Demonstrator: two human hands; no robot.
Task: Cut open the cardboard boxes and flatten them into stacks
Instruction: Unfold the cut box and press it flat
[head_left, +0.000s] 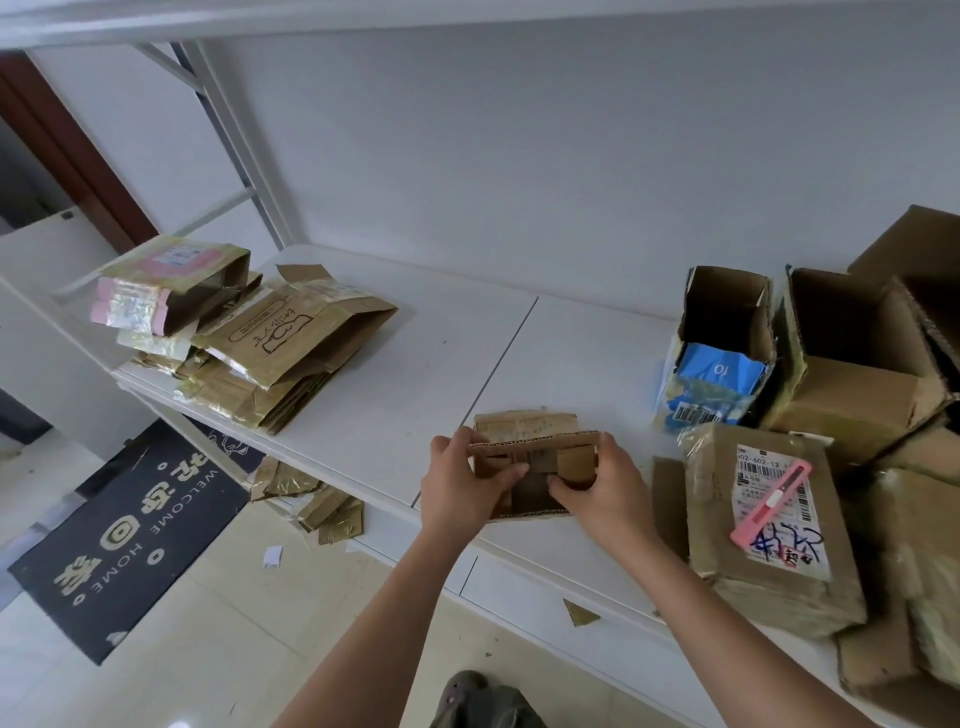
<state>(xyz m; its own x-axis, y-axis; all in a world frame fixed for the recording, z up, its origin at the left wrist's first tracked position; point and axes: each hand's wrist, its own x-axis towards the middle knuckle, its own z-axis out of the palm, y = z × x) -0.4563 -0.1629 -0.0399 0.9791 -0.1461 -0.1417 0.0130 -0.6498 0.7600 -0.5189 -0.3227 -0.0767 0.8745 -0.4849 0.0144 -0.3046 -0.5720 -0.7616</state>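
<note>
Two bare hands, left (457, 486) and right (597, 486), grip opposite sides of a small, open brown cardboard box (535, 465) with worn flaps, resting on a white surface (415, 374).

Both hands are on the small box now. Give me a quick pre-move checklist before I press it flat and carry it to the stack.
1. Grip: left hand and right hand both hold the small box by its sides: ok.
2. Box cut open: flaps loose, top open; bottom seam hidden: cannot tell.
3. Pink cutter out of the way, lying on the labelled parcel, in neither hand: ok.
4. Cutter blade retracted: too small to see: cannot tell.
5. White table bare between the box and the flattened stack: ok.
6. Stack tidy: pieces lie askew, top one not fully flat: not ok.
</note>
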